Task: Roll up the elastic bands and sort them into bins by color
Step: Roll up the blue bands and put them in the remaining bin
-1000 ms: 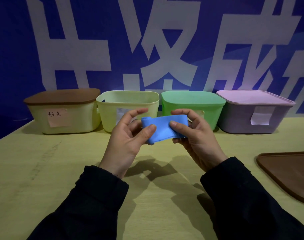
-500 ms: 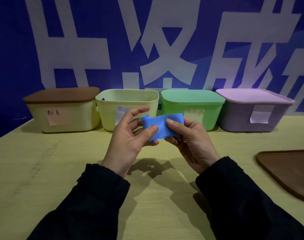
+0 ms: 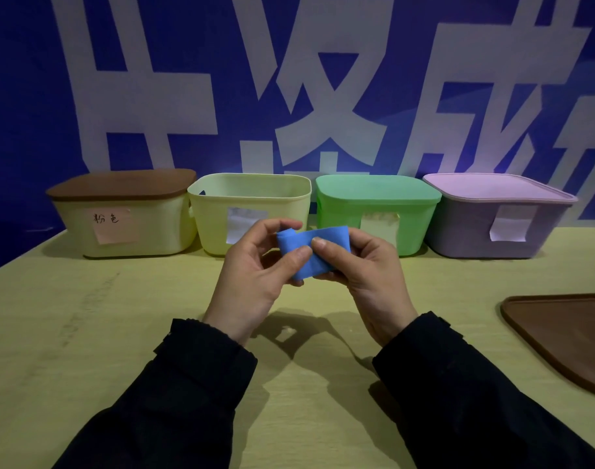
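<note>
A blue elastic band (image 3: 309, 252) is held above the table between both hands, its left end curled into a small roll. My left hand (image 3: 255, 269) pinches that rolled end with thumb and fingers. My right hand (image 3: 367, 272) pinches the flat right part, thumb on top. Four bins stand in a row at the back: a cream bin with a brown lid (image 3: 126, 211), an open pale-yellow bin (image 3: 248, 198), a green lidded bin (image 3: 377, 198) and a purple lidded bin (image 3: 495, 211).
A loose brown lid (image 3: 566, 333) lies flat at the table's right edge. The yellow table (image 3: 86, 333) stretches in front of the bins. A blue wall with large white characters (image 3: 323, 96) stands right behind the bins.
The hands have drawn closer together and the visible length of band has shortened. The roll at its left end has grown slightly.
</note>
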Motion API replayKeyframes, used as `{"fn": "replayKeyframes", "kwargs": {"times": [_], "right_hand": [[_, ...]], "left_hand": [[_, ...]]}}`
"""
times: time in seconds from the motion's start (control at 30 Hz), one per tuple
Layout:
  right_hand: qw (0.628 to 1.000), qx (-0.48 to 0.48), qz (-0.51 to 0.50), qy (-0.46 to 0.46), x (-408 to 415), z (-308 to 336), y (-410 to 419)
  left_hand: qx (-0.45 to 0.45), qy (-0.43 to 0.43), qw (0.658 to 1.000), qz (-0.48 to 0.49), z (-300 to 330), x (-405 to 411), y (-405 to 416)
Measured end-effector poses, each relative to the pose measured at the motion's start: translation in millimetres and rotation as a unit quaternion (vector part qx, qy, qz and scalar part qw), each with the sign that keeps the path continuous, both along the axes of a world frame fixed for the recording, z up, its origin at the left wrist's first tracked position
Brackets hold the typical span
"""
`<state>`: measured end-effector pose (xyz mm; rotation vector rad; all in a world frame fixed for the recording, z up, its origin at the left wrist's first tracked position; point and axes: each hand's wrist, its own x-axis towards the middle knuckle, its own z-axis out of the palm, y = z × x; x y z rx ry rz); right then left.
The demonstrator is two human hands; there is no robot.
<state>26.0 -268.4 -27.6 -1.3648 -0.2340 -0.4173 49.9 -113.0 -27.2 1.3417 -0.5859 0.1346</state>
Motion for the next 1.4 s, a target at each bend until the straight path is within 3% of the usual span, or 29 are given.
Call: {"fn": "replayKeyframes", "kwargs": {"times": [0.2, 0.3, 0.6, 0.73, 0.9, 1.07, 1.4], "right_hand": [[0.999, -0.019, -0.034, -0.002, -3.9, 3.0, 0.7], [0.999, -0.034, -0.006, -0.017, -4.2, 3.5, 1.6], [0.999, -0.010, -0.035, -0.032, -0.2, 3.6, -3.2], [0.998, -0.008, -0.052, -0.024, 0.3, 2.6, -6.4], [0.997, 0.000, -0.068, -0.043, 0.1, 3.3, -8.3], [0.996, 0.016, -0.085, -0.037, 3.4, 1.9, -12.4], [0.997, 0.025, -0.079, 0.009, 10.1, -3.5, -16.4]], "left_hand": [[-0.012, 0.030, 0.998, 0.053, 1.7, 1.0, -0.2], [0.002, 0.019, 0.997, 0.075, 2.3, 3.5, 4.2], [-0.045, 0.017, 0.998, -0.028, 1.9, 2.9, 2.7], [0.006, 0.018, 1.000, 0.002, 2.0, 0.9, 4.6], [-0.010, 0.018, 1.000, 0.009, 1.3, 2.3, 1.7], [0.019, 0.034, 0.997, -0.065, -1.0, 3.4, 5.2], [-0.012, 0.005, 1.000, -0.015, 4.4, -1.5, 3.1]]}}
